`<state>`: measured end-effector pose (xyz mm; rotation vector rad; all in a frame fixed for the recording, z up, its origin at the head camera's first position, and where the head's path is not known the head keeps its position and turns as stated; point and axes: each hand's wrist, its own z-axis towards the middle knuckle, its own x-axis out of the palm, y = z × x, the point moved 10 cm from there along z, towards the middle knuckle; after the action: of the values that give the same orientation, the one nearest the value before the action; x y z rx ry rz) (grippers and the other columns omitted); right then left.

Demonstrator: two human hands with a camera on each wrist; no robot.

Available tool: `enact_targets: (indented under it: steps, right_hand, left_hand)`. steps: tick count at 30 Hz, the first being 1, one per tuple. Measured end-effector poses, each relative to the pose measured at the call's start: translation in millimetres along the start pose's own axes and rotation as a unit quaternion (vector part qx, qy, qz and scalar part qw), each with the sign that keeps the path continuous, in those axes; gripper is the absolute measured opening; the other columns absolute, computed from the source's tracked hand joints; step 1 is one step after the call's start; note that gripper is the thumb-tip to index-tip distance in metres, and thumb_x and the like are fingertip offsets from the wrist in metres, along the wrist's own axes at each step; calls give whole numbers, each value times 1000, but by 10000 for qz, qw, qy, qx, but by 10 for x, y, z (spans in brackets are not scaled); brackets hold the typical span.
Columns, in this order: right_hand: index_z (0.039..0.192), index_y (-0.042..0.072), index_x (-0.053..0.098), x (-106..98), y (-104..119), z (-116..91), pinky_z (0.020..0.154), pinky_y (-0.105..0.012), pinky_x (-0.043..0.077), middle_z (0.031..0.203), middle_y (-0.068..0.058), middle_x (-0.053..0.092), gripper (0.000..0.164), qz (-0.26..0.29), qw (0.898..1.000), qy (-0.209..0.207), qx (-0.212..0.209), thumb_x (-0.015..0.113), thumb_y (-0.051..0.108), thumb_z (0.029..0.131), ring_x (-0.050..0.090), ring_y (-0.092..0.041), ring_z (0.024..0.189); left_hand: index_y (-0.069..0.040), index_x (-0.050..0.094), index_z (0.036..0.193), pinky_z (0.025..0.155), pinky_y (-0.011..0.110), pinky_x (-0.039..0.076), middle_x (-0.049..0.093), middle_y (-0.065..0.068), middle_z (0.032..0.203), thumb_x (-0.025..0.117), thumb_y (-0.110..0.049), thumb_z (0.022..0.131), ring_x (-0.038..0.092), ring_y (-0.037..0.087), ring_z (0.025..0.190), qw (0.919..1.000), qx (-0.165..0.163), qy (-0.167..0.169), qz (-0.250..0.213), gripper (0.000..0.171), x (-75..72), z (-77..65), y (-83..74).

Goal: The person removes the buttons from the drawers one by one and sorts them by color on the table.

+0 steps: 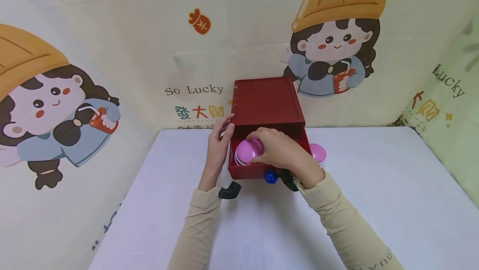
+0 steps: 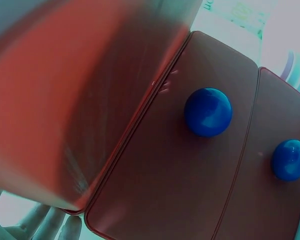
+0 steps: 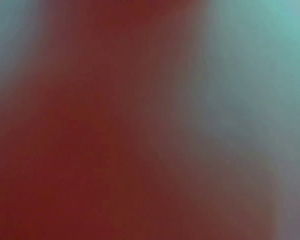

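Observation:
A red drawer box (image 1: 267, 102) stands with its upper drawer (image 1: 247, 173) pulled out toward me. Inside, at the drawer's left, is a round pink-and-white container (image 1: 248, 152). My right hand (image 1: 282, 149) reaches in from the right and grips it, thumb and fingers on either side. At the box's left side my left hand (image 1: 218, 147) rests with fingers extended. Blue round knobs (image 2: 208, 112) show on the red drawer fronts in the left wrist view. Everything in the right wrist view is a red and grey blur.
Another pink-and-white round container (image 1: 318, 153) stands right of the box, partly hidden by it. The white tabletop (image 1: 179, 220) ends at a printed cloth backdrop (image 1: 149, 53) behind and at the sides. Black wrist camera mounts (image 1: 230, 191) hang beneath both wrists.

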<state>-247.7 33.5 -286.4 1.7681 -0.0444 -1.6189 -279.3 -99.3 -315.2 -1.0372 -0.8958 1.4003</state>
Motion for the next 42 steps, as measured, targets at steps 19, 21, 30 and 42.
enact_targets:
  steps: [19,21,30,42]
  right_hand:
    - [124,6,68,-35,-7,14,84,-44,58,117,-11,69,57,-23,9992,-388,-83,86,31,76,67,-27,103]
    - [125,6,67,-44,-10,10,85,-44,58,118,-10,69,58,-76,9989,-453,-73,86,32,76,66,-26,103]
    - [130,5,64,-119,-25,-67,85,-46,58,126,-14,65,66,-212,9974,-682,25,85,34,76,64,-30,109]
    - [131,4,63,-281,-50,-210,85,-48,58,128,-13,62,68,-143,9947,-1018,-31,86,34,74,61,-31,113]
  left_hand:
    - [-7,52,143,106,45,44,55,16,139,52,-20,103,50,26,127,10000,-34,20,-58,42,-23,5,18]
    - [-7,52,143,107,46,43,55,16,139,52,-20,103,49,27,128,10000,-42,28,-46,42,-24,1,16]
    - [-8,52,143,108,47,43,54,15,140,52,-20,103,49,27,129,10000,-26,41,-19,42,-26,-6,14]
    - [-8,53,142,107,46,44,54,15,140,52,-21,103,49,27,129,10000,-66,-18,2,41,-33,-13,1]
